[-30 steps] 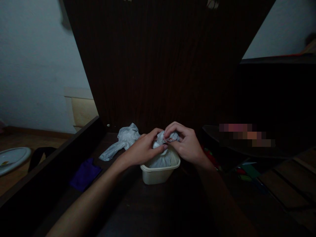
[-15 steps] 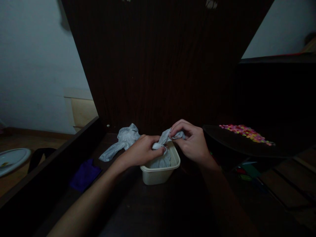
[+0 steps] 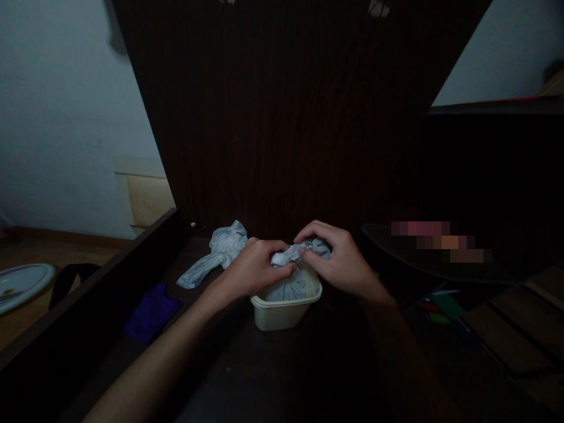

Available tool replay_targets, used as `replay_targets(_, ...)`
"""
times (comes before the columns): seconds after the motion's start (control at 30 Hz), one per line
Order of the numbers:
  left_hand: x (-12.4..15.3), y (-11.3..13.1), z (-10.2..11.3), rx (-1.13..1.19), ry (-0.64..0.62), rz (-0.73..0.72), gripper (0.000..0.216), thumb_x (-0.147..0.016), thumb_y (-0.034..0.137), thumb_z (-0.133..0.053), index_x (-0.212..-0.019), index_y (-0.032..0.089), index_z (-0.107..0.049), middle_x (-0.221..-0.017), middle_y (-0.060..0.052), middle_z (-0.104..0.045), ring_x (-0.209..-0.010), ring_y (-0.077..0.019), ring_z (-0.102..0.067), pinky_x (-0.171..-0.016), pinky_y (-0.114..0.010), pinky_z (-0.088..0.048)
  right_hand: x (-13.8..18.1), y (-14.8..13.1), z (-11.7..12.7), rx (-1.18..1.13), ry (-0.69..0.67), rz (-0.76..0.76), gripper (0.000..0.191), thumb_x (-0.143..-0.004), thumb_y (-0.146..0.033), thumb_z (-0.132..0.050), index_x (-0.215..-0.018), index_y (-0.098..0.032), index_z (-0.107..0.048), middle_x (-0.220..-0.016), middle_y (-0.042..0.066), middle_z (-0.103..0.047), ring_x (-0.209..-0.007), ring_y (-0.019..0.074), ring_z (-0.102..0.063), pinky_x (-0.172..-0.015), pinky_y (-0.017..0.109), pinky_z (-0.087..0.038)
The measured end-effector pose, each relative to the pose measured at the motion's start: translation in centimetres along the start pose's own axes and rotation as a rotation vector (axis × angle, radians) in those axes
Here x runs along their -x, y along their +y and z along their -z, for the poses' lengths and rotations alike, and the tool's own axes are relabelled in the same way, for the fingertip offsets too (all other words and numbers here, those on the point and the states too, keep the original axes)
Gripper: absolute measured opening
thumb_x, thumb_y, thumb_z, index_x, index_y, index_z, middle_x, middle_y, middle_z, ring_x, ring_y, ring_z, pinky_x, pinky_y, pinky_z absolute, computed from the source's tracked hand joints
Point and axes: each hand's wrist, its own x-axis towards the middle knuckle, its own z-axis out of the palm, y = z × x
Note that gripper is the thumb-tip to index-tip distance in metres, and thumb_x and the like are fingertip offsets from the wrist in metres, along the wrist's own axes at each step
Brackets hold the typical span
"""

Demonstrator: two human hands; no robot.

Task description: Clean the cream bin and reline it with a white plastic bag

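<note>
A whitish plastic bag [image 3: 288, 289] sits partly inside a small cream plastic tub [image 3: 282, 316] on the dark wooden surface. My left hand [image 3: 258, 265] pinches the bag's gathered, knot-like neck above the tub's left side. On the right, my right hand [image 3: 337, 254] is closed around the bag's loose upper end, thumb in front and fingers curved over the top. What lies inside the bag cannot be made out. A second crumpled whitish plastic bag [image 3: 224, 247] rests just behind and left of my left hand.
Purple cloth-like material [image 3: 152, 311] lies at the left beside the raised wooden edge [image 3: 88, 294]. A tall dark panel [image 3: 282, 117] stands behind the tub. To the right is a dark curved shelf [image 3: 409, 258] with a pixelated patch. A white oval dish [image 3: 26, 282] shows far left.
My right hand has shifted its grip, its fingers now spread over the bunched bag end, which sits slightly lower. My left hand stays nearly in place.
</note>
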Motion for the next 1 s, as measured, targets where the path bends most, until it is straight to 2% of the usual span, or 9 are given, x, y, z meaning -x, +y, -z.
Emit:
replay_targets(0.07, 0.0, 0.0, -0.1, 0.02, 0.033, 0.005, 0.015, -0.08, 0.023, -0.069, -0.093, 0.016, -0.071, -0.074, 0.002, -0.07, -0.063, -0.0127, -0.061, -0.059, -0.022, -0.039, 0.0, -0.2, -0.2, 0.019, -0.017, -0.047, 0.002, -0.084, -0.021, -0.07, -0.086, -0.02, -0.069, -0.083, 0.001, -0.069, -0.076, 0.0176, -0.064, -0.069, 0.03, -0.046)
replay_targets(0.13, 0.0, -0.1, -0.2, 0.043, 0.059, 0.009, 0.017, -0.078, 0.023, -0.072, -0.092, 0.016, -0.066, -0.074, 0.002, -0.069, -0.063, -0.0128, -0.061, -0.058, -0.021, -0.038, 0.0, -0.1, -0.4, 0.058, -0.043, -0.069, 0.008, -0.086, -0.027, -0.072, -0.088, -0.019, -0.072, -0.084, 0.002, -0.07, -0.076, 0.0175, -0.065, -0.069, 0.03, -0.046)
replay_targets(0.3, 0.0, -0.2, -0.3, 0.029, 0.077, 0.014, 0.016, -0.078, 0.024, -0.071, -0.085, 0.018, -0.058, -0.067, 0.005, -0.061, -0.059, -0.0114, -0.055, -0.054, -0.021, -0.033, 0.1, 0.4, -0.4, 0.162, -0.144, -0.029, 0.007, -0.086, -0.017, -0.069, -0.083, -0.019, -0.075, -0.078, 0.002, -0.068, -0.072, 0.0164, -0.064, -0.065, 0.029, -0.042)
replay_targets(0.5, 0.1, 0.1, -0.1, -0.04, 0.028, -0.016, 0.017, -0.08, 0.026, -0.069, -0.078, 0.019, -0.054, -0.059, 0.009, -0.049, -0.051, -0.0092, -0.045, -0.054, -0.022, -0.028, 0.1, 0.5, -0.2, 0.137, -0.042, -0.014, 0.012, -0.084, -0.01, -0.065, -0.075, -0.019, -0.066, -0.077, 0.001, -0.065, -0.07, 0.0154, -0.06, -0.062, 0.027, -0.04)
replay_targets(0.67, 0.2, 0.0, 0.0, -0.034, -0.025, -0.022, 0.018, -0.08, 0.027, -0.067, -0.075, 0.02, -0.051, -0.062, 0.007, -0.053, -0.053, -0.01, -0.045, -0.054, -0.023, -0.029, -0.1, 1.1, -0.1, 0.161, 0.062, -0.052, 0.015, -0.084, -0.011, -0.062, -0.072, -0.02, -0.062, -0.074, 0.001, -0.062, -0.067, 0.0157, -0.057, -0.061, 0.028, -0.039)
replay_targets(0.8, 0.1, -0.3, 0.0, -0.052, -0.064, -0.034, 0.02, -0.08, 0.026, -0.068, -0.073, 0.02, -0.05, -0.061, 0.008, -0.05, -0.054, -0.0103, -0.044, -0.054, -0.024, -0.028, -0.2, 1.7, 0.1, 0.193, 0.15, -0.081, 0.013, -0.082, -0.012, -0.061, -0.072, -0.021, -0.06, -0.073, 0.001, -0.062, -0.068, 0.0166, -0.055, -0.063, 0.029, -0.039)
replay_targets(0.9, 0.1, -0.3, 0.1, -0.06, -0.07, -0.025, 0.019, -0.08, 0.025, -0.068, -0.073, 0.02, -0.051, -0.058, 0.009, -0.047, -0.052, -0.0096, -0.041, -0.054, -0.023, -0.028, -0.2, 1.8, 0.1, 0.17, 0.122, -0.095, 0.012, -0.085, -0.014, -0.06, -0.075, -0.021, -0.059, -0.076, 0.001, -0.061, -0.072, 0.0173, -0.057, -0.066, 0.03, -0.041)
replay_targets(1.0, 0.1, -0.4, 0.1, -0.042, -0.063, -0.011, 0.017, -0.079, 0.024, -0.068, -0.076, 0.02, -0.052, -0.058, 0.009, -0.047, -0.051, -0.0094, -0.042, -0.053, -0.023, -0.028, -0.1, 1.5, -0.1, 0.112, 0.067, -0.082, 0.002, -0.09, -0.022, -0.063, -0.089, -0.02, -0.064, -0.088, 0.003, -0.065, -0.083, 0.019, -0.062, -0.074, 0.031, -0.046)
